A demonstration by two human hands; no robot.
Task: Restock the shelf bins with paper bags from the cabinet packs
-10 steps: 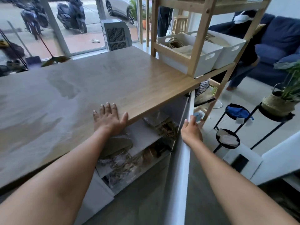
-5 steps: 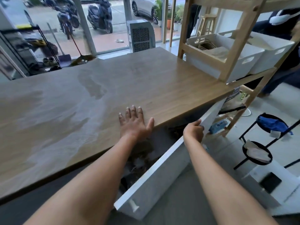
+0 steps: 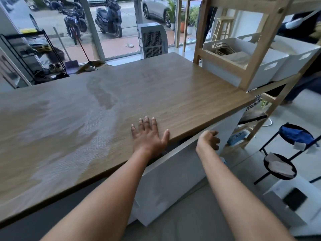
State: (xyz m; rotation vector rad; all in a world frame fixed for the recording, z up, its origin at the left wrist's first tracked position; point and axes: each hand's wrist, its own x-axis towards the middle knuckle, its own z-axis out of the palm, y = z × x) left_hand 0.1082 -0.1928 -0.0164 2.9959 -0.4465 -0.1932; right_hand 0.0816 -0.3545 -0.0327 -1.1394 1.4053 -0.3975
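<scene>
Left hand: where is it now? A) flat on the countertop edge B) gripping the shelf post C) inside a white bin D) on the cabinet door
A: the left hand lies palm-down, fingers spread, on the countertop edge; the right hand is the one on the door.

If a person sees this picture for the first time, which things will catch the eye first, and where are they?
First come the two bare arms reaching in from below: the left hand lies flat on the front edge of the wide wooden countertop, and the right hand holds the top edge of a white cabinet door under it. To the right, a wooden shelf carries white bins, the nearer holding paper bags.
</scene>
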